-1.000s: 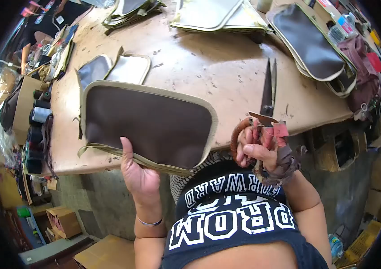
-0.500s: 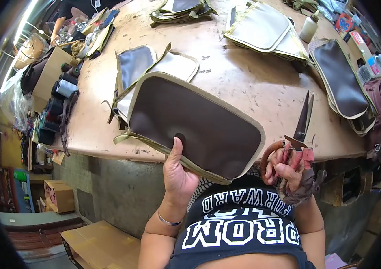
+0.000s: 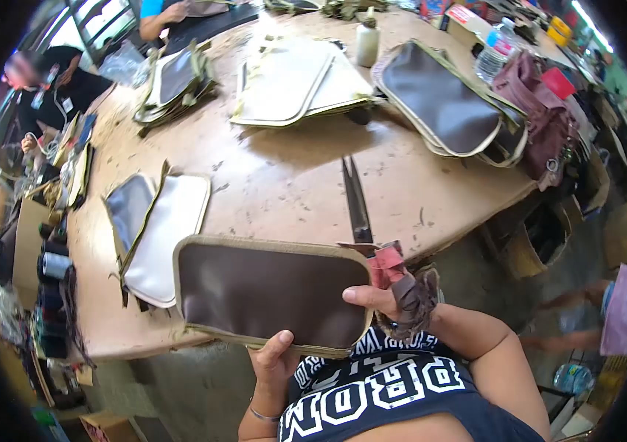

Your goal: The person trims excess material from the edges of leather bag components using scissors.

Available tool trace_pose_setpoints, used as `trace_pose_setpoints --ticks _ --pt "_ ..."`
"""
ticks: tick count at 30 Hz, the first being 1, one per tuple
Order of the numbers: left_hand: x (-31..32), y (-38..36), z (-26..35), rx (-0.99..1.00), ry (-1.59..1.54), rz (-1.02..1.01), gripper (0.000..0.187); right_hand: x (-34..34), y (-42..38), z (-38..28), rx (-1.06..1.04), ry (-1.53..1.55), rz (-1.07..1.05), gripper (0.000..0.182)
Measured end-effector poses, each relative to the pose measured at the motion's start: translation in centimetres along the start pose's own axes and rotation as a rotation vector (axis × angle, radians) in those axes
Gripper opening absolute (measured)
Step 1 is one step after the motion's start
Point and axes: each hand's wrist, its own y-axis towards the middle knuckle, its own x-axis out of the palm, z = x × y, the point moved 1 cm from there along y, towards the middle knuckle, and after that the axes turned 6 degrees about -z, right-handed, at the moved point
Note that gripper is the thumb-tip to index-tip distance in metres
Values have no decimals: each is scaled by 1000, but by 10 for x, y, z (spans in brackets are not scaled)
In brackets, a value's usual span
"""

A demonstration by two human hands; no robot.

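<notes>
A dark brown rounded panel (image 3: 269, 295) with a tan border lies nearly level before me. My left hand (image 3: 273, 357) grips its lower edge, thumb on top and fingers hidden beneath. At its right end, my right hand (image 3: 383, 295) has the thumb on the panel and is closed around the scissors (image 3: 356, 202). Their narrow blades point away over the table, with a small gap at the tips. Red and dark cloth wraps the handles and hand. Just beyond the panel's left end are a white panel (image 3: 169, 239) and a grey panel (image 3: 127, 206).
The table (image 3: 276, 191) bears stacked white panels (image 3: 284, 81), a dark panel stack (image 3: 442, 99) and a white bottle (image 3: 367, 40) at the far side. Thread spools (image 3: 55, 265) line the left edge. A maroon bag (image 3: 534, 103) sits right. People are at the far left and right.
The view has swung right. The brown panel has turned level and come lower, and my right hand has moved in with the scissors to touch its right end.
</notes>
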Motion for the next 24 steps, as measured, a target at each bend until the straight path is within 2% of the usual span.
trace_pose_setpoints --ticks 2,5,8,11,13,14,18,19,20,21,22,24 --pt "20 1 0 11 53 137 28 -3 -6 -5 81 -40 34 30" --pt "20 2 -6 19 50 170 25 -9 -10 -15 125 -173 63 32" --pt "13 0 -8 -31 33 185 23 -12 -2 4 -112 -9 86 26" --pt "18 0 1 -84 -45 169 42 -12 0 -14 -69 191 19 19" --pt "31 2 12 -6 -12 215 29 -22 -6 -17 169 351 -148 19" --pt "34 2 15 33 6 239 24 -19 -7 -20 164 310 -37 15" --pt "-19 -2 30 724 1960 144 16 -17 -10 -28 126 549 -174 27" --pt "13 5 39 273 1358 452 16 -15 -9 -22 32 510 -30 28" --pt "23 22 43 550 1587 131 16 -10 -5 -12 -69 473 105 30" --pt "29 32 42 825 1769 -226 18 -20 -5 -19 99 -24 65 35" --pt "22 31 33 766 1952 -237 21 -30 -6 -27 241 -526 -23 42" --pt "19 28 25 756 1918 -84 25 -24 -7 -11 139 -128 -13 41"
